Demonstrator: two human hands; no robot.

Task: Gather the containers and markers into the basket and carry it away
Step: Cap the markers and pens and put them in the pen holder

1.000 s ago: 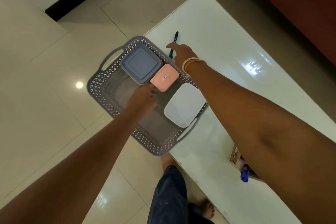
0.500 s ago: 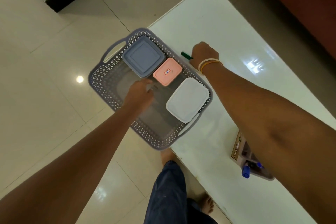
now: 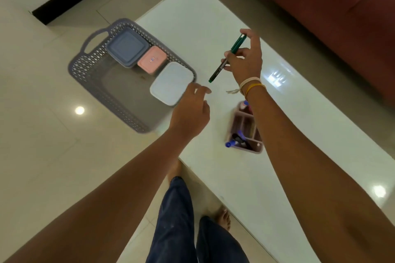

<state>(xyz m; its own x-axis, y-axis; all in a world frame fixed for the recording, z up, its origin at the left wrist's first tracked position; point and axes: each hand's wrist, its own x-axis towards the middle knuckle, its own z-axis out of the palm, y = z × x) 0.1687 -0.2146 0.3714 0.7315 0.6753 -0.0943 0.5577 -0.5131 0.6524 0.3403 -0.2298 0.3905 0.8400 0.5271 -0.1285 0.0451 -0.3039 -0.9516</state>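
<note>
Head view: right hand has lifted the green marker off the table, fingers pinching it; left hand, fingers loosely spread and empty, has left the basket, which holds 3 containers.

The basket was grey-lilac with a diamond lattice. In it sat slate-blue, pink and white lids. The marker was green, the table glossy white, the organiser mauve, and the wristbands cream and yellow.
</note>
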